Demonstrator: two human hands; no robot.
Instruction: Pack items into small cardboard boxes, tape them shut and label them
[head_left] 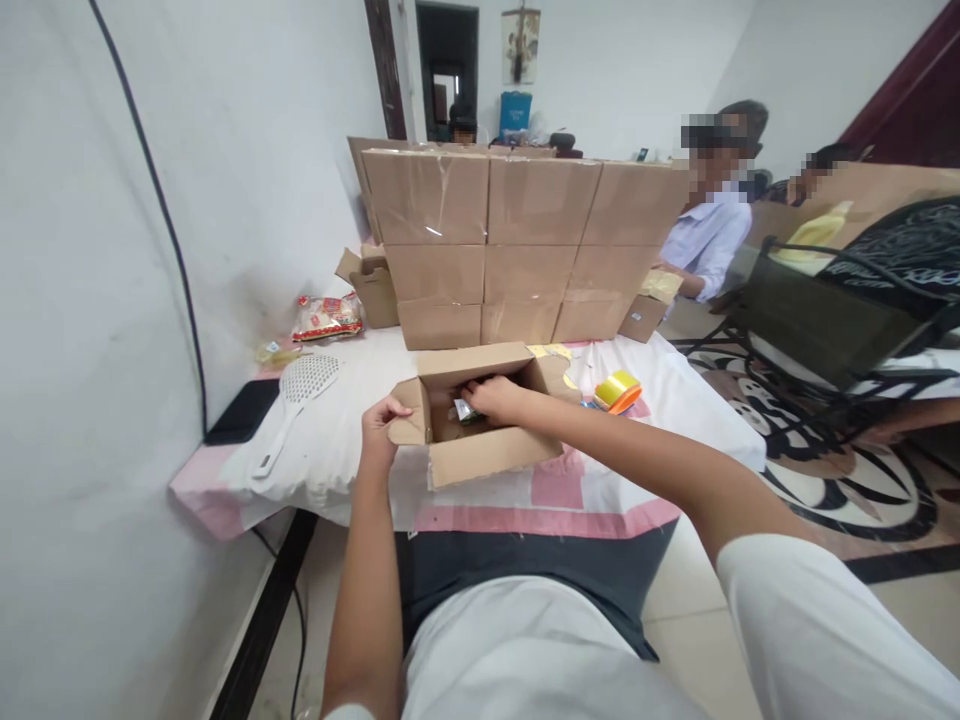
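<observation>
The left hand [380, 420] pinched the left flap of the open box [480, 412] near the table's [330, 470] edge. The right hand [491, 398] curled over a small packet [465, 411] inside. The box looked light and bendy, best held by its sides.

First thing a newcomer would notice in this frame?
The wall of stacked cardboard boxes at the back of the table, three rows high. Then, in front of it, the small open box: the left hand grips its left flap while the right hand reaches inside onto a small packet. A yellow tape roll lies to the right, a white slotted scoop to the left.
</observation>
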